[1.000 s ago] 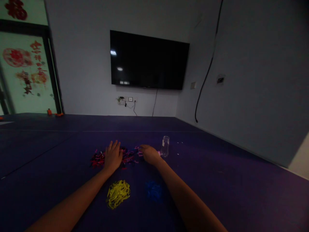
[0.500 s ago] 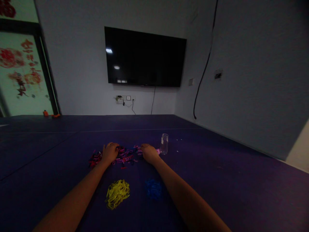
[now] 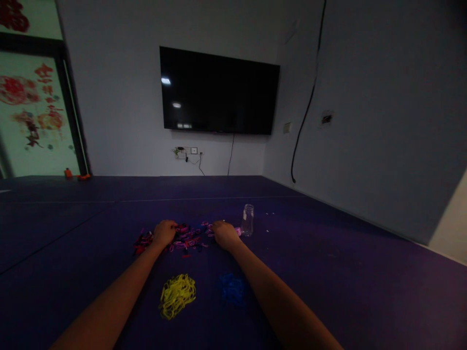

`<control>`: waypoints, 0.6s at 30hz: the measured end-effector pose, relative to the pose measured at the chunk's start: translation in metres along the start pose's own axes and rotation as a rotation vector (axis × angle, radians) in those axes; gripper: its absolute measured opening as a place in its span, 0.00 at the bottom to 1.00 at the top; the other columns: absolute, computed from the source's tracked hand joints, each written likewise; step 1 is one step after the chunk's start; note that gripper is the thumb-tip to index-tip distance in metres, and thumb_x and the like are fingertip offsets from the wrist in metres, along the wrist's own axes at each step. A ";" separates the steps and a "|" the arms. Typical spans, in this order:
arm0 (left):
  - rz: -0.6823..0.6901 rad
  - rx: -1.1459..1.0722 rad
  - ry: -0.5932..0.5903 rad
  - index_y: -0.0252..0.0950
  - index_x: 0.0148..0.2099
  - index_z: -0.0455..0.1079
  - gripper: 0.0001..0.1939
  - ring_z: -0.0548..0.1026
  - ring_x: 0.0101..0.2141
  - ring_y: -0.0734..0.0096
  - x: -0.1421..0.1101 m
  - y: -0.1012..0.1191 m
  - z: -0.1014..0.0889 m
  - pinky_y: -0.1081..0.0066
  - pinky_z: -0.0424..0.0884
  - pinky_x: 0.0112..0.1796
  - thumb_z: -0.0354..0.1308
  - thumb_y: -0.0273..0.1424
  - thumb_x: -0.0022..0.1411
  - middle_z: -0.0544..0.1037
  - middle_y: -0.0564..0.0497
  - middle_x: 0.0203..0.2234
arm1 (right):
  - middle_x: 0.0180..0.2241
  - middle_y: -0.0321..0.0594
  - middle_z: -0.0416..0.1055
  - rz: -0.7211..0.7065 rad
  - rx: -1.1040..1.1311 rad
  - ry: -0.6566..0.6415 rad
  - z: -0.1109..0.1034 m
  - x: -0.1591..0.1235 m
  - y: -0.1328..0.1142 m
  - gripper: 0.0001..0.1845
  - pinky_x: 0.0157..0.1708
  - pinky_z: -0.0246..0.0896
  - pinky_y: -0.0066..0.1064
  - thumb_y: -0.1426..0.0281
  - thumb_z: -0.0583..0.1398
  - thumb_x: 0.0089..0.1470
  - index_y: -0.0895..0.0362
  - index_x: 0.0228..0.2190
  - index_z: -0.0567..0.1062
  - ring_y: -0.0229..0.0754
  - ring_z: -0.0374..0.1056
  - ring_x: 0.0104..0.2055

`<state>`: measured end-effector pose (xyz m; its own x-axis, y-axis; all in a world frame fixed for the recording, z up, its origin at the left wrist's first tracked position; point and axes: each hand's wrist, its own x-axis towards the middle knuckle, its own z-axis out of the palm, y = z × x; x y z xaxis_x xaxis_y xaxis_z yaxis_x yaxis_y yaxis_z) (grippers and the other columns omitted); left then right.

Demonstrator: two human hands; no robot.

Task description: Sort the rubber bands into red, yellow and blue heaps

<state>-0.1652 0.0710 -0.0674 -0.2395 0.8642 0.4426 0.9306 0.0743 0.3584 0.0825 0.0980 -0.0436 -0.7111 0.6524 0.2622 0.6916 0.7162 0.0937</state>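
Note:
A loose pile of pink, red and dark rubber bands (image 3: 188,238) is spread over the purple surface. At its left part, my left hand (image 3: 165,233) rests with the fingers curled down into the bands; what they pinch is too small to name. My right hand (image 3: 225,234) is at the pile's right end, fingers bent and pressed together, their tips mostly hidden. Just right of that hand stands a clear jar (image 3: 247,221), upright, with some pink bands beside its base. Nearer to me lie a heap of yellow rubber bands (image 3: 178,295) and a heap of blue rubber bands (image 3: 232,288).
Small white bits (image 3: 267,231) lie right of the jar. Orange items (image 3: 83,177) sit at the far left by the door frame. A television (image 3: 219,92) hangs on the back wall, and a black cable (image 3: 304,119) hangs down the right wall.
My left hand's fingers have drawn in from a wider spread. My right hand stays nearly in place. The whole view has shifted slightly; the jar and the heaps lie as before.

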 end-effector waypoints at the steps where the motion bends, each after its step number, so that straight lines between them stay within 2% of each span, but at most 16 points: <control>1: -0.002 -0.014 0.004 0.42 0.35 0.78 0.16 0.76 0.42 0.65 0.000 -0.001 0.000 0.71 0.68 0.44 0.52 0.23 0.49 0.81 0.52 0.36 | 0.44 0.50 0.70 0.000 -0.004 0.001 0.000 0.000 0.000 0.16 0.43 0.60 0.35 0.77 0.49 0.55 0.61 0.41 0.73 0.47 0.66 0.46; 9: -0.061 -0.132 0.099 0.39 0.41 0.77 0.21 0.77 0.43 0.66 0.001 -0.006 0.001 0.68 0.70 0.46 0.47 0.20 0.52 0.80 0.51 0.40 | 0.44 0.50 0.70 0.000 0.003 -0.006 -0.003 -0.002 -0.001 0.16 0.43 0.60 0.34 0.77 0.49 0.55 0.60 0.42 0.73 0.47 0.67 0.46; 18: -0.115 -0.198 0.182 0.37 0.41 0.77 0.19 0.76 0.45 0.64 0.003 -0.013 0.001 0.64 0.69 0.50 0.48 0.21 0.53 0.79 0.50 0.42 | 0.43 0.49 0.71 -0.013 -0.014 0.003 -0.001 -0.001 0.000 0.16 0.43 0.60 0.33 0.77 0.50 0.54 0.61 0.41 0.73 0.47 0.67 0.45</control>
<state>-0.1782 0.0733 -0.0711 -0.4031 0.7506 0.5236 0.8264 0.0529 0.5605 0.0835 0.0970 -0.0435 -0.7194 0.6426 0.2636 0.6843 0.7209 0.1102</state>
